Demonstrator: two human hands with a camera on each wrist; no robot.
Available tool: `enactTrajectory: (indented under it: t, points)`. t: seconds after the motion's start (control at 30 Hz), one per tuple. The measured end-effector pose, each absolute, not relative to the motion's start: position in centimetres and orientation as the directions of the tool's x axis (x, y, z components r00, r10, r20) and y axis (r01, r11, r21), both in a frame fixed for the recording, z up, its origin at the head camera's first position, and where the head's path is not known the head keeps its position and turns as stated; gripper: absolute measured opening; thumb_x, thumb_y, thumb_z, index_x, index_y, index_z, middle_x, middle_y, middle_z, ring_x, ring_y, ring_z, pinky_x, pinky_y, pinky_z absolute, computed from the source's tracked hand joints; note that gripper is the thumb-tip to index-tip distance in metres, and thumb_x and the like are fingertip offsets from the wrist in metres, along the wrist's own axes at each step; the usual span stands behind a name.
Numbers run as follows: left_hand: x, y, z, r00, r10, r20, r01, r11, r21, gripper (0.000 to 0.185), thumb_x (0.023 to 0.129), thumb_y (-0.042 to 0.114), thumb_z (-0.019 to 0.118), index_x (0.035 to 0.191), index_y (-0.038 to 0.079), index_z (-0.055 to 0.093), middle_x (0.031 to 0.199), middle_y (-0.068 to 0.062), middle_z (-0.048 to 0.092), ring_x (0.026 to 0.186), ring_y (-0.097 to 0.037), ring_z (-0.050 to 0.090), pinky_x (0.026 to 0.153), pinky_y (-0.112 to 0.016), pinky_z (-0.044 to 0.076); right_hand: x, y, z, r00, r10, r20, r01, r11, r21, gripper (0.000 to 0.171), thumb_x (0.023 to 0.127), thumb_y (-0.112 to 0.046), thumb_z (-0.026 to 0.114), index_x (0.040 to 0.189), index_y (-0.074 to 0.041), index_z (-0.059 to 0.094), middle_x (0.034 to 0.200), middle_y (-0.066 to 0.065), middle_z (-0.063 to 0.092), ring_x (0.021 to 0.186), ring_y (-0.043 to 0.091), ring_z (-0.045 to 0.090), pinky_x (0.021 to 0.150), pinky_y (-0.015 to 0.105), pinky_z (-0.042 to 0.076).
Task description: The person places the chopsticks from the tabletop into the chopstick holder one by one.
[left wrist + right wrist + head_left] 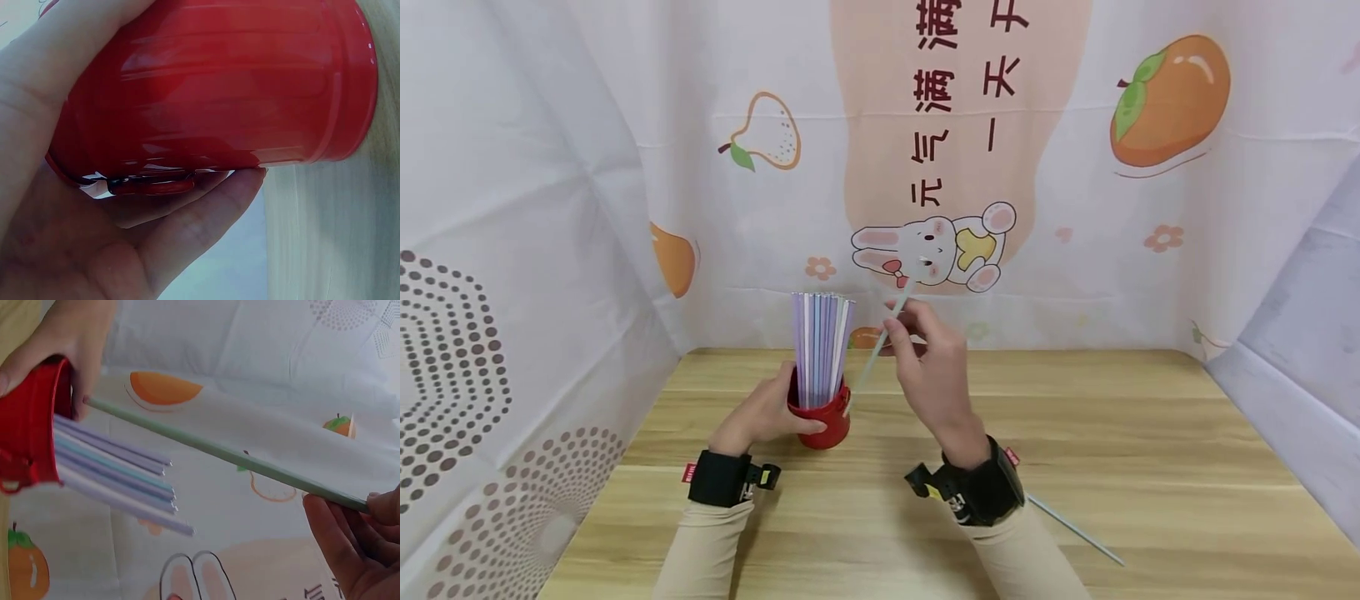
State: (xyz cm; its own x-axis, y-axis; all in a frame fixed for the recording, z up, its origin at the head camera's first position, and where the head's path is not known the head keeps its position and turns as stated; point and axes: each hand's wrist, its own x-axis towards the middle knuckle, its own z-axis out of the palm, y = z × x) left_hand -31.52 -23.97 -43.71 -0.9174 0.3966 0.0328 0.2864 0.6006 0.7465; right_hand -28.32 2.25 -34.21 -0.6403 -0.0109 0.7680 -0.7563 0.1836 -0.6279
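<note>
My left hand grips a small red metal pail by its side, thumb across the front; the left wrist view shows the pail's ribbed wall and a small side loop close up. A bundle of thin straws in purple, white and blue stands in the pail. To the right, my right hand pinches a pale green straw near its upper end. That straw slants, its lower end close to the pail's rim. In the right wrist view the green straw appears apart from the bundle.
One pale blue straw lies on the wooden table, right of the right forearm. A white printed cloth hangs behind the table, with more cloth at both sides. Each wrist wears a black strap with a camera.
</note>
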Motion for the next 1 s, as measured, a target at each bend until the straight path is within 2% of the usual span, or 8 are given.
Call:
enactTrajectory:
  t: [0.17,0.53,0.83,1.0]
  points:
    - [-31.5,-23.8,-43.9,-0.919,0.392,0.046,0.299,0.614,0.73,0.097,0.08,0.024,0.09,0.152,0.006,0.027,0.148,-0.021,0.055,0.128,-0.037,0.059,0.109,-0.057,0.051,-29.4,-0.6,-35.0,-0.643,-0.025,0.765,-0.755,0.186,-0.629,0.019,0.101,-0.004,0.063,0.115,0.009,0.064,0.093,0.022,0.075,0.078,0.029,0.075,0.068,0.024,0.064]
    - [-31.4,-23.8,-43.7,-0.927,0.374,0.028,0.274,0.627,0.729,0.094,0.081,0.024,0.089,0.151,0.005,0.028,0.148,-0.022,0.054,0.128,-0.037,0.059,0.108,-0.056,0.052,-31.0,-3.3,-37.3,-0.675,-0.087,0.733,-0.717,0.314,-0.623,0.021,0.099,-0.008,0.067,0.114,0.008,0.066,0.097,0.02,0.078,0.077,0.025,0.077,0.068,0.026,0.064]
    - [-31.5,-23.9,-43.9,-0.926,0.377,0.03,0.284,0.641,0.713,0.094,0.081,0.027,0.089,0.15,0.005,0.028,0.145,-0.021,0.057,0.125,-0.036,0.061,0.107,-0.055,0.054,-32.7,-3.8,-39.8,-0.743,-0.141,0.655,-0.623,0.502,-0.599,0.019,0.095,-0.01,0.073,0.107,0.004,0.073,0.09,0.017,0.079,0.071,0.022,0.076,0.065,0.028,0.063]
    - [-31.5,-23.8,-43.9,-0.925,0.378,0.028,0.285,0.644,0.71,0.093,0.081,0.027,0.088,0.149,0.005,0.029,0.144,-0.021,0.058,0.124,-0.035,0.062,0.106,-0.054,0.055,-32.9,-4.1,-40.6,-0.781,-0.177,0.599,-0.585,0.543,-0.602,0.016,0.094,-0.01,0.075,0.102,0.004,0.076,0.088,0.016,0.079,0.073,0.023,0.077,0.063,0.028,0.063]
